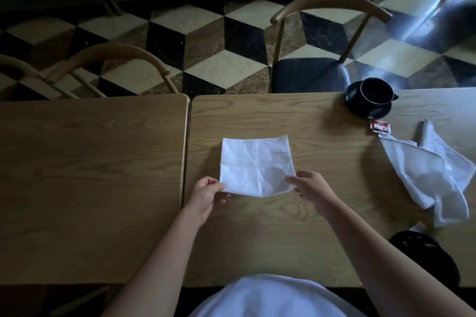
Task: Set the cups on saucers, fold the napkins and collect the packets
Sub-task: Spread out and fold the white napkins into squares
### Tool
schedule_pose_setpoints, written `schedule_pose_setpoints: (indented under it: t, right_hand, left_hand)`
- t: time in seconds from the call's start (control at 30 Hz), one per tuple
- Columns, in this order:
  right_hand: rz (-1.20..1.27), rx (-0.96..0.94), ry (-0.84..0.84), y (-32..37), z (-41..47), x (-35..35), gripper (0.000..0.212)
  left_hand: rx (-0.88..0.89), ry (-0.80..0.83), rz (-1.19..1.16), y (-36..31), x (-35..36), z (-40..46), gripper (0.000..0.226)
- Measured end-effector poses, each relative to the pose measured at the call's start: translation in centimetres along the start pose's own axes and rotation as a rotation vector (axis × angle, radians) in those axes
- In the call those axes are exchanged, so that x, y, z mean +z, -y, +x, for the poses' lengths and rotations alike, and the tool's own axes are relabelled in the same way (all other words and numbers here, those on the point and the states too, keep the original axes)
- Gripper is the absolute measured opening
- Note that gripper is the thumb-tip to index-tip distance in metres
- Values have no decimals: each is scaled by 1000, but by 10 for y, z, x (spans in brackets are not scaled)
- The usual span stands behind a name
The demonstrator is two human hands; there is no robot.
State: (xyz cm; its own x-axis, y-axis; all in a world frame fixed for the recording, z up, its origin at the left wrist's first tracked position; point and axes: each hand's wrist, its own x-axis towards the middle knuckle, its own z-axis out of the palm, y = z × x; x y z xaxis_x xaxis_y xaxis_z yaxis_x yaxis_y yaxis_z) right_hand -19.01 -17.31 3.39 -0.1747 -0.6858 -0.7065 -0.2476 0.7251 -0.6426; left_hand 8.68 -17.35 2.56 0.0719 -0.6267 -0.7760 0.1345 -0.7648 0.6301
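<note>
I see left hand point(206, 194) and right hand point(313, 186) each pinching a near corner of flat napkin point(256, 165) on table point(296, 226).

matt grained wood table point(296, 226), creased white cloth napkin point(256, 165), glossy black cup point(376, 91).

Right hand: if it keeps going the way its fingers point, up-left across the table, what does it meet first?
The flat napkin. The right hand already pinches its near right corner, so continuing would slide over or push that napkin. Nothing else lies close on that line.
</note>
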Motion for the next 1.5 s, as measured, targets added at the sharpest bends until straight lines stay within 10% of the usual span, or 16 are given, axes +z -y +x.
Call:
schedule_pose_setpoints:
  t: [0.47, 1.07, 1.5]
  right_hand:
    - [-60, 291, 10, -142, -75, 34, 16]
    - [287, 259, 40, -60, -32, 6, 8]
    - [360, 400, 62, -38, 29, 11, 13]
  left_hand:
    - [-185, 9, 366, 131, -51, -50, 19]
    - [-98, 31, 158, 36, -21, -5, 12]
    - [-113, 5, 446, 19, -11, 41, 6]
